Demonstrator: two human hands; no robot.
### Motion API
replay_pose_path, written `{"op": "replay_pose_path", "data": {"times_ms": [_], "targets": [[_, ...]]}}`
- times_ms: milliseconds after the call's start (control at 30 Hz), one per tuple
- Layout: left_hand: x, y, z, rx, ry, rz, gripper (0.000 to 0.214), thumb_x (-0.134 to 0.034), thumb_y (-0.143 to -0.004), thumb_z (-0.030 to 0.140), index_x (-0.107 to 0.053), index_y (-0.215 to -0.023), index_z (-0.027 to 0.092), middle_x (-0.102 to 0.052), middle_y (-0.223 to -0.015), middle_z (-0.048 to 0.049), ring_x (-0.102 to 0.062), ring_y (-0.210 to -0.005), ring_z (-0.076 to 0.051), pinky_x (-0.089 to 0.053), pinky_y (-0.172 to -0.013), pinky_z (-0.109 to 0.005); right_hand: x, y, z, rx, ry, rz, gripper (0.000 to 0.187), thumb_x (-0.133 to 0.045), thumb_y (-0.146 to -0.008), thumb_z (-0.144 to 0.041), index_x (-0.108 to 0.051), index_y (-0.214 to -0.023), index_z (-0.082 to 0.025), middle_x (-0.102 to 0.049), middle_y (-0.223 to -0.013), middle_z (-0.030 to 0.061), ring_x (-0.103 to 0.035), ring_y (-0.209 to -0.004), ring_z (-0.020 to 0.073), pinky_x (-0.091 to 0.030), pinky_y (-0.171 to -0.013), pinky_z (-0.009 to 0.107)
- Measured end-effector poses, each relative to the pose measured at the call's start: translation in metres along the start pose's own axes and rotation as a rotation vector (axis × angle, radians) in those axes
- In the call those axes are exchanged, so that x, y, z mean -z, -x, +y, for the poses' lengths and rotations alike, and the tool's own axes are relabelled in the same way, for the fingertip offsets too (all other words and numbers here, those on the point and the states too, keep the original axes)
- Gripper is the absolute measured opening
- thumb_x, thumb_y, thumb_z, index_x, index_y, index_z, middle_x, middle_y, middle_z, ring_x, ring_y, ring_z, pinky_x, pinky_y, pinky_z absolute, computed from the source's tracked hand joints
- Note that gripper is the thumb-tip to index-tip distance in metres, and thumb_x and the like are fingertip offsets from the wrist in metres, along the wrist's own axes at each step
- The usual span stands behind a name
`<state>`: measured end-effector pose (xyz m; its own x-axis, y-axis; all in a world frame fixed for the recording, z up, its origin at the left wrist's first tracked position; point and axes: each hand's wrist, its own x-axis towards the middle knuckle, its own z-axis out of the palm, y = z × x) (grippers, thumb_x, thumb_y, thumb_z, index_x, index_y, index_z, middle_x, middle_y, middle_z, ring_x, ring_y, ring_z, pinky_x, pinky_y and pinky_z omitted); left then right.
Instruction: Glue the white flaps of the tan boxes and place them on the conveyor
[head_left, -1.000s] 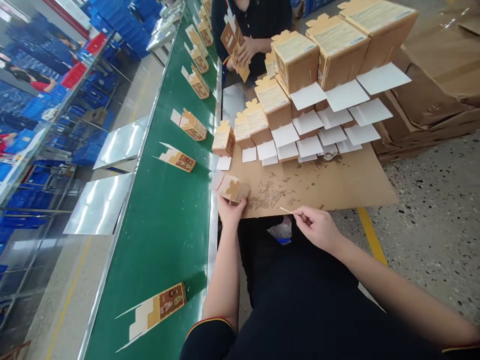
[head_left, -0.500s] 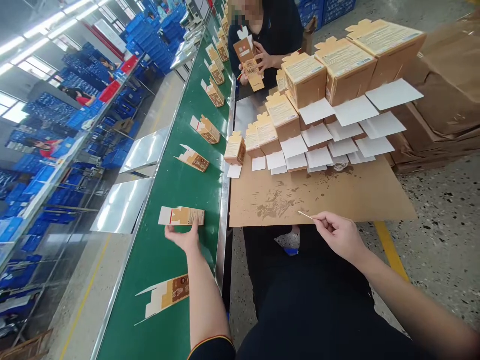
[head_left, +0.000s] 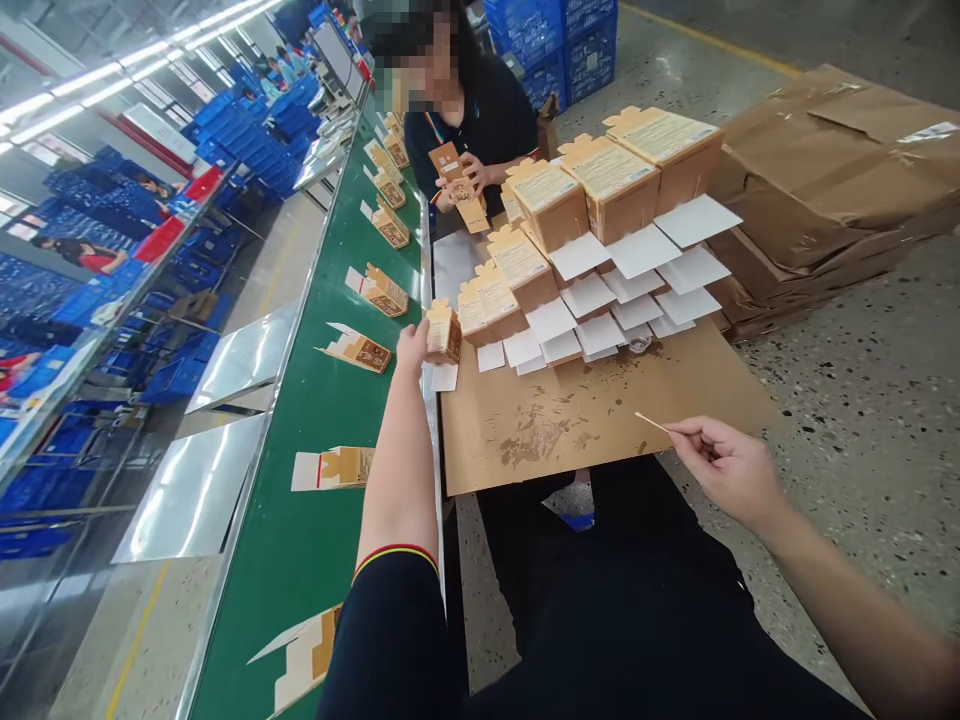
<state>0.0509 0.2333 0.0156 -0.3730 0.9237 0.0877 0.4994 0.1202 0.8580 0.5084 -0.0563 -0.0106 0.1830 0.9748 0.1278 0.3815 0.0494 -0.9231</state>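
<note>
My left hand is stretched forward to the left end of the stacked boxes. Its fingers close on the left side of a small brown cardboard box with its top flaps up; some fingertips are hidden. This box stands by the metal edge of the green conveyor belt, a white flap at its near side. Over the right part of the cardboard sheet, my right hand pinches a thin cotton swab, tip pointing left. Wet-looking smears mark the sheet.
Open printed boxes stand spaced along the green belt. Tiered boxes with white flaps fill the back of the sheet, near a small clear round dish. Across from me a co-worker holds an open box. Brown wrapped stacks stand right.
My left hand has left an open box on the belt and moved forward and right to the box at the row's end. My right hand still holds the swab. The view has shifted.
</note>
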Motion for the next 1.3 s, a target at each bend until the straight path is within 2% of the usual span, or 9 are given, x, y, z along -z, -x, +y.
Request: {"op": "replay_pose_path", "data": {"times_ms": [167,300,400,533,800,933,1033,1200,1300], "targets": [[-0.010,0.025,-0.017,0.073,-0.002,-0.108,0.057,-0.079,-0.094,0.057,-0.068,-0.134,0.018,-0.079,-0.128,-0.0180,-0.076,-0.125,-0.035,-0.063,-0.106,-0.049,0.009,0.012,0.002,-0.003,0.009,0.073,0.050,-0.068,-0.106,-0.069,-0.083,-0.097,-0.022,-0.058,-0.063,0.0001,-0.055,-0.054,0.0145,-0.047,-0.051,0.029],[0.013,0.087,-0.048,0.113,0.215,0.024,0.058,-0.079,-0.094,0.058,-0.059,-0.138,0.026,-0.074,-0.143,-0.0155,-0.076,-0.128,-0.030,-0.066,-0.106,-0.048,0.022,-0.001,0.000,0.033,0.075,0.054,0.047,-0.063,-0.110,-0.067,-0.078,-0.096,-0.024,-0.056,-0.063,-0.0011,-0.053,-0.053,0.0146,-0.042,-0.051,0.030],[0.024,0.149,-0.065,0.090,0.523,0.073,0.069,-0.095,-0.082,0.053,-0.059,-0.137,0.031,-0.075,-0.145,-0.0113,-0.075,-0.134,-0.030,-0.064,-0.112,-0.049,0.029,-0.035,-0.005,0.064,0.234,0.024,0.041,-0.059,-0.111,-0.058,-0.074,-0.094,-0.024,-0.056,-0.063,-0.0014,-0.051,-0.054,0.0147,-0.039,-0.055,0.031],[0.013,0.217,-0.064,0.083,0.646,-0.050,0.077,-0.106,-0.071,0.052,-0.067,-0.133,0.030,-0.077,-0.143,-0.0122,-0.076,-0.134,-0.032,-0.064,-0.112,-0.047,0.026,-0.101,-0.015,0.047,0.560,-0.158,0.023,-0.057,-0.106,-0.036,-0.068,-0.090,-0.023,-0.064,-0.068,0.0041,-0.055,-0.064,0.0192,-0.038,-0.063,0.034],[0.009,0.244,-0.055,0.013,0.469,-0.072,0.107,-0.112,-0.059,0.055,-0.055,-0.145,0.027,-0.071,-0.144,-0.0167,-0.076,-0.133,-0.034,-0.061,-0.118,-0.052,0.009,-0.167,0.007,0.100,0.691,-0.258,0.031,-0.068,-0.101,-0.037,-0.054,-0.074,-0.030,-0.057,-0.063,0.0046,-0.042,-0.062,0.0212,-0.031,-0.065,0.037],[0.005,0.250,-0.060,-0.167,0.321,0.069,0.137,-0.106,-0.064,0.067,-0.024,-0.168,0.033,-0.051,-0.168,-0.0215,-0.062,-0.153,-0.036,-0.052,-0.129,-0.052,0.019,-0.157,0.013,0.170,0.514,-0.181,0.036,-0.068,-0.104,-0.053,-0.060,-0.077,-0.031,-0.056,-0.061,0.0037,-0.040,-0.058,0.0186,-0.029,-0.060,0.037],[-0.005,0.253,-0.063,-0.186,0.297,0.092,0.121,-0.100,-0.073,0.070,-0.028,-0.163,0.033,-0.052,-0.163,-0.0207,-0.064,-0.150,-0.035,-0.051,-0.129,-0.055,0.011,-0.123,0.002,0.180,0.389,-0.216,0.027,-0.065,-0.107,-0.048,-0.070,-0.088,-0.029,-0.062,-0.064,0.0031,-0.048,-0.056,0.0193,-0.032,-0.056,0.036],[-0.014,0.251,-0.063,-0.114,0.242,0.079,0.105,-0.098,-0.077,0.071,-0.035,-0.151,0.030,-0.059,-0.152,-0.0170,-0.067,-0.143,-0.032,-0.054,-0.126,-0.052,-0.065,-0.048,-0.019,0.193,0.178,-0.440,0.021,-0.057,-0.107,-0.027,-0.075,-0.097,-0.024,-0.066,-0.068,-0.0001,-0.055,-0.057,0.0161,-0.039,-0.059,0.031],[-0.014,0.249,-0.059,-0.128,0.242,0.076,0.102,-0.096,-0.080,0.071,-0.035,-0.150,0.029,-0.060,-0.153,-0.0185,-0.066,-0.147,-0.033,-0.054,-0.128,-0.052,-0.120,-0.027,-0.023,0.252,0.190,-0.521,0.023,-0.053,-0.107,-0.020,-0.072,-0.095,-0.022,-0.068,-0.072,0.0012,-0.058,-0.063,0.0167,-0.039,-0.063,0.030]]}}
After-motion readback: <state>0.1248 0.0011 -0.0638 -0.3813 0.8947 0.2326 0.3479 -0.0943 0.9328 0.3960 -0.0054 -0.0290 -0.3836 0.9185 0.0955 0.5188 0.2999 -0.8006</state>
